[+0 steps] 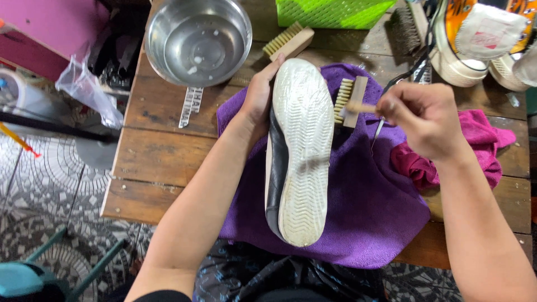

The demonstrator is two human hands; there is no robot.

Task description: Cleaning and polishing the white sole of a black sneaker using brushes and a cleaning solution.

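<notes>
Two bare hands work over a black sneaker (275, 168) turned sole-up on a purple cloth (369, 212) spread across the wooden desk (156, 156). Its white ridged sole (305, 151) faces the camera, toe nearest the person. The left hand (258, 98) clasps the shoe's heel end, fingers wrapped over the far edge, its grip clamped on the sneaker. The right hand (425, 117) pinches the handle of a small wooden brush (349, 103), grip closed on it; the pale bristles face the sole, just beside its right edge, and whether they touch it cannot be told. Beyond the sneaker's heel lies a second wooden brush (288, 40), and to the left of that a steel bowl (198, 39) holding a little water. A magenta cloth (481, 140) lies bunched right of the purple one, under the right wrist. Further back from the sneaker stand a green basket (330, 12) and white-soled shoes (475, 45).
</notes>
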